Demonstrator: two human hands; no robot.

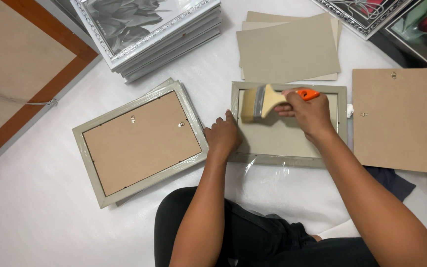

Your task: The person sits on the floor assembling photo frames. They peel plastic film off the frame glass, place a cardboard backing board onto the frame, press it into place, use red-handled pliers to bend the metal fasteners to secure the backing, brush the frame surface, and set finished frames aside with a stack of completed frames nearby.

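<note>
- Paintbrush, wide, flat, pale wooden body, orange handle, tan bristles (268, 101): it's in your right hand (308, 114), fingers clenched round the handle, bristle end pointing left and hanging over the top-left part of the open frame.
- Grey-green rectangular picture frame lying face down (341, 118) sits right in front of you on the white floor sheet (30, 198); inside its recess lies a grey cardboard sheet (277, 136), and the brush is above that sheet.
- Your left hand (222, 136) rests on that frame's left edge, fingers loosely curled, pressing down, holding nothing; can't tell whether the fingertips reach the cardboard.
- Brush bristles sit just beside your left fingertips, up and to the right of them, apart from them.
- Second grey-green frame with brown backing board fitted in, wrapped in clear film (139, 143), lies left of your left hand, tilted, on top of another frame of the same kind.
- Loose brown backing board with small metal hangers (396, 121) lies flat to the right of the open frame.
- Stack of grey cardboard sheets (287, 47) lies beyond the open frame.
- Pile of silver ornate frames (159, 34) at top left, well apart from both hands.
</note>
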